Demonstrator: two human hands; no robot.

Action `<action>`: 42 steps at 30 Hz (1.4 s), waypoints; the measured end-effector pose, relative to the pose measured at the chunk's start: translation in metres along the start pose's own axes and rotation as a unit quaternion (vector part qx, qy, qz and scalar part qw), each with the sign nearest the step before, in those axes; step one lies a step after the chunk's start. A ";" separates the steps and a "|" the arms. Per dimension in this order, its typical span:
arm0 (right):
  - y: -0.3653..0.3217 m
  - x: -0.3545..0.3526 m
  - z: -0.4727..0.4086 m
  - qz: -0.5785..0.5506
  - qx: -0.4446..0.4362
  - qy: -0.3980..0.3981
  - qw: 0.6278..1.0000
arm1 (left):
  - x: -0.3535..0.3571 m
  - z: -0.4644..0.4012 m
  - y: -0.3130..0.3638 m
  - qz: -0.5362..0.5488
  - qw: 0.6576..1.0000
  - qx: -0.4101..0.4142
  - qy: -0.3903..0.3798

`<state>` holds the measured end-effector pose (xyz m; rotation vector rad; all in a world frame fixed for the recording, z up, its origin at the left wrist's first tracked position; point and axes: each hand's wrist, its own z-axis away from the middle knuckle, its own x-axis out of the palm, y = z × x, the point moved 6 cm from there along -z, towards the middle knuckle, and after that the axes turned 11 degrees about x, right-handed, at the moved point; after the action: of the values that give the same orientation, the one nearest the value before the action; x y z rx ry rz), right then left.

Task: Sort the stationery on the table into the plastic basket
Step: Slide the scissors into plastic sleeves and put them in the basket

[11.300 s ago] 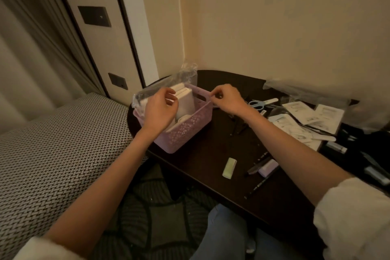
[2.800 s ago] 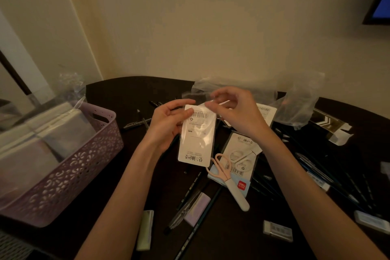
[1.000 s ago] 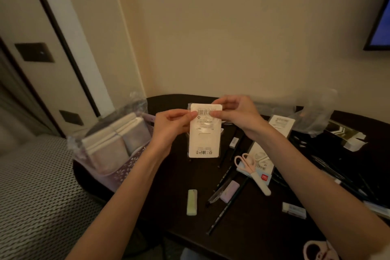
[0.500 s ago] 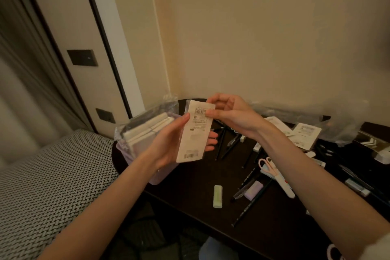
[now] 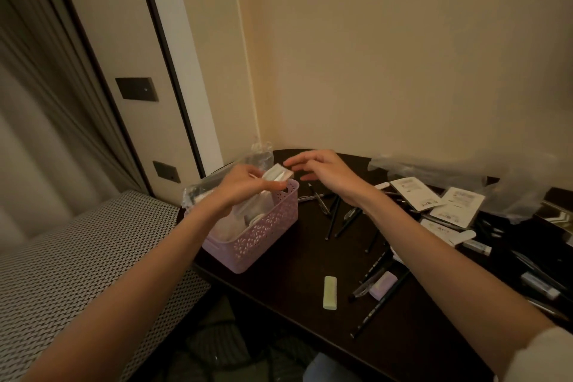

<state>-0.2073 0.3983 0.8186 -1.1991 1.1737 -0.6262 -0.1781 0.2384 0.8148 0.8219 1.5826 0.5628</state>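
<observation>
One white packet (image 5: pixel 274 175) stands edge-down over the lilac basket (image 5: pixel 263 232) at the worktop (image 5: pixel 294 282) corner, pinched in your left hand (image 5: pixel 245 186) for slotting in, your right hand (image 5: pixel 322 174) loose-fingered, holding nothing.

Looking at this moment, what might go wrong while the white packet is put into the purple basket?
1. The purple basket stands near the table edge and already looks full; pushing the white packet in might shift it toward the edge.
2. The left hand holds the packet alone, since the right hand is open and apart; it may slip.
3. The green eraser lies near the front edge, and a forearm could knock it off.
</observation>
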 end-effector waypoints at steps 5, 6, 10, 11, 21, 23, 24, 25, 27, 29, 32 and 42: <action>0.026 0.015 -0.007 0.148 0.003 0.038 0.988 | 0.003 -0.008 -0.033 -0.087 0.994 -0.052 0.027; 0.029 0.019 -0.006 0.207 -0.009 0.030 0.978 | 0.002 -0.010 -0.037 -0.103 0.993 -0.059 0.031; 0.038 0.039 -0.002 0.296 -0.037 -0.051 0.953 | 0.004 -0.018 -0.047 -0.209 0.975 -0.073 0.006; 0.043 0.042 -0.004 0.314 -0.031 -0.062 0.947 | 0.006 -0.020 -0.050 -0.234 0.970 -0.072 -0.008; 0.070 0.045 -0.013 0.381 -0.001 -0.090 0.920 | 0.002 -0.032 -0.067 -0.368 0.929 -0.028 -0.020; 0.070 0.044 -0.014 0.377 -0.002 -0.092 0.922 | 0.001 -0.032 -0.073 -0.381 0.923 -0.027 -0.044; 0.069 0.044 -0.014 0.376 -0.005 -0.094 0.922 | 0.002 -0.032 -0.076 -0.382 0.922 -0.024 -0.059; 0.069 0.044 -0.014 0.377 -0.005 -0.095 0.921 | 0.003 -0.033 -0.075 -0.381 0.922 -0.012 -0.071; 0.068 0.044 -0.014 0.377 -0.005 -0.099 0.921 | 0.008 -0.036 -0.072 -0.372 0.924 0.040 -0.082; 0.067 0.044 -0.012 0.378 -0.003 -0.104 0.920 | 0.016 -0.038 -0.067 -0.347 0.927 0.092 -0.105; 0.064 0.042 -0.009 0.377 -0.003 -0.109 0.920 | 0.035 -0.034 -0.064 -0.310 0.927 0.121 -0.175; 0.061 0.041 -0.004 0.377 0.000 -0.117 0.919 | 0.041 -0.034 -0.087 -0.294 0.909 0.062 -0.287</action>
<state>-0.2090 0.3797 0.7472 -0.7009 1.3045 0.1023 -0.2298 0.2183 0.7297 0.4905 1.2243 -0.2116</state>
